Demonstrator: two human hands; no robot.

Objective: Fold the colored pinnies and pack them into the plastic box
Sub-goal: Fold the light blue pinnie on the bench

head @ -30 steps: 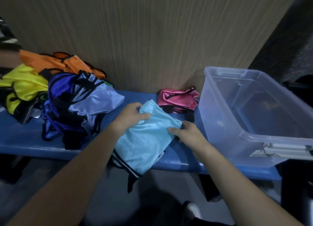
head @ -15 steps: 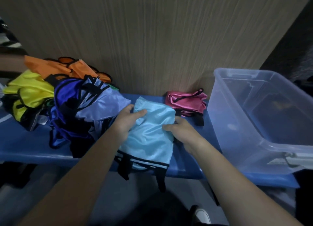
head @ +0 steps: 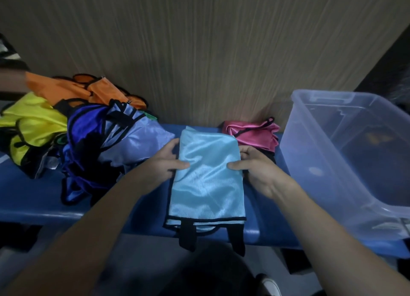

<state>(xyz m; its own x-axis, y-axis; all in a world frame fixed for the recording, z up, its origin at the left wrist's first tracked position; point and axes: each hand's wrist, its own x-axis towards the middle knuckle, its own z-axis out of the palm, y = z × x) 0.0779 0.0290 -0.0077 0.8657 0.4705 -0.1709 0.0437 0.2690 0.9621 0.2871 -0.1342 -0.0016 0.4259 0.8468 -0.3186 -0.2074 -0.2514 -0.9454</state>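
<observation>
1. Hands: my left hand [head: 165, 162] and right hand [head: 255, 167] pinch the shiny light-blue folded pinny [head: 208, 176] by its side edges.
2. Pinny lies lengthwise toward me, left of the clear plastic box [head: 346, 153]; right hand nearer it.

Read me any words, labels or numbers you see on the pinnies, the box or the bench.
None can be read. The light blue satin pinny, the folded pink pinny and the clear plastic box show no print; a pale patch near the box's front handle is too blurred to tell.
</observation>
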